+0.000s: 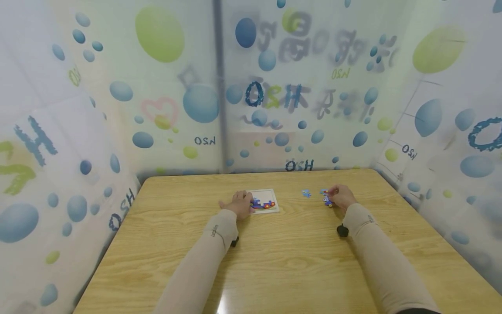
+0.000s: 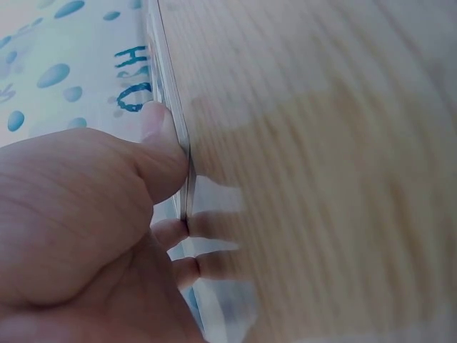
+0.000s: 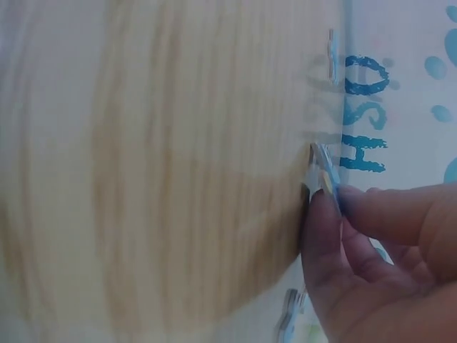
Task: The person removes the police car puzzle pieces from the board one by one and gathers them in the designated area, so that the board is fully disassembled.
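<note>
The step in hand looks like picking a jigsaw piece (image 3: pixel 328 175) off the wood-grain table (image 1: pixel 298 261), and the right hand (image 1: pixel 342 197) goes about it sensibly: thumb and fingertip nearly meet, pinching the piece by its edge. A light grip seems best here — thin pieces tend to skid or flip if squeezed hard — and the other fingers should keep off the blue piece (image 1: pixel 327 200) lying just beside that hand. The left hand (image 1: pixel 238 205) is loosely spread over the left side of the white-framed puzzle board (image 1: pixel 276 205), touching it and grasping no piece; light, flat pressure should be enough to steady the frame without nudging the red-and-blue picture pieces (image 1: pixel 267 205) lying in it.

The head view alone gives the layout: board at the left hand, a light-blue piece (image 1: pixel 306 193) lying apart between board and right hand, and the colours of the print. It hides the pinch, though, which the right wrist view shows plainly, with the piece tilted up (whether it is wholly off the table, I cannot tell). The left wrist view adds the thumb at a thin edge, probably the board's, and fingertips low by the tabletop — but nothing of the picture.
</note>
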Demonstrator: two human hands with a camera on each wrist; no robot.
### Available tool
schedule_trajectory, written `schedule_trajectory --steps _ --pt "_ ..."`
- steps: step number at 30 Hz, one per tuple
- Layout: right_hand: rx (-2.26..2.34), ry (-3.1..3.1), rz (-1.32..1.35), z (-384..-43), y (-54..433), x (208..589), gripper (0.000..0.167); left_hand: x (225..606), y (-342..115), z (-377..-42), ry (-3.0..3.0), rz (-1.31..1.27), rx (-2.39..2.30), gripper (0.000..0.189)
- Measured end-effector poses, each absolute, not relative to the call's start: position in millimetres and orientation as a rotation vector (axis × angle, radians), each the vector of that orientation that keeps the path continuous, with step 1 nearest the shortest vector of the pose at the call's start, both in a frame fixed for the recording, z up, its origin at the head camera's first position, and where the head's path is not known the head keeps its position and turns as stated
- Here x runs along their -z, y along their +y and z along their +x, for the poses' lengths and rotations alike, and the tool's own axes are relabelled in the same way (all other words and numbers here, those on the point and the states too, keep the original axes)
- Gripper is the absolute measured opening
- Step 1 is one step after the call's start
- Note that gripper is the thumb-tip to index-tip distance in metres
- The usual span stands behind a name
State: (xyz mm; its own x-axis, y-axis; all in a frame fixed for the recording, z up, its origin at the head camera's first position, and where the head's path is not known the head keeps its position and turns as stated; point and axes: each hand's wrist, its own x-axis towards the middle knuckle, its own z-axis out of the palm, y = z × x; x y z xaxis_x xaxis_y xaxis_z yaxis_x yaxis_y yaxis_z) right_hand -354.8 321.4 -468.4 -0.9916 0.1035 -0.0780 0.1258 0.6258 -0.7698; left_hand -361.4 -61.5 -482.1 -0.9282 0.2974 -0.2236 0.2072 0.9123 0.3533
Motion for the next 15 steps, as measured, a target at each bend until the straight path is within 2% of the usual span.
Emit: schedule_trajectory --steps 15 --pt "1.13 2.9 0.084 -360 339 467 0.019 483 -62 -361 2.798 0.384 -0.471 0.025"
